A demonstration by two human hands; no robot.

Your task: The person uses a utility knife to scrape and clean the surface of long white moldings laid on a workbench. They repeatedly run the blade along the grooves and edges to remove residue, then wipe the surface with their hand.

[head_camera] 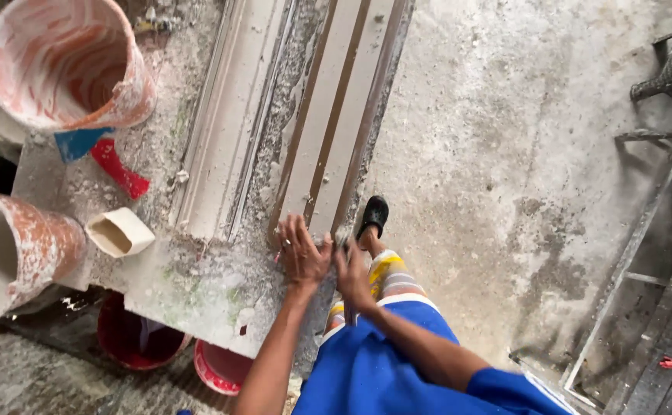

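Observation:
My left hand (302, 250) lies flat, fingers spread, on the near end of a long white plaster moulding (336, 123) with two brown grooves; a ring shows on one finger. My right hand (350, 270) is beside it at the moulding's near right corner, fingers curled around the edge. Whether it holds a small tool is hidden. The moulding rests on a plaster-crusted workbench (197, 284). A second white profiled moulding (224, 131) lies parallel to the left.
Two plaster-smeared red buckets (67, 61) (13, 253) lie on the bench's left side, with a small white scoop (119, 232) and a red-and-blue tool (109, 157). Red basins (140, 338) sit under the bench. Metal frames (659, 230) stand right on the concrete floor.

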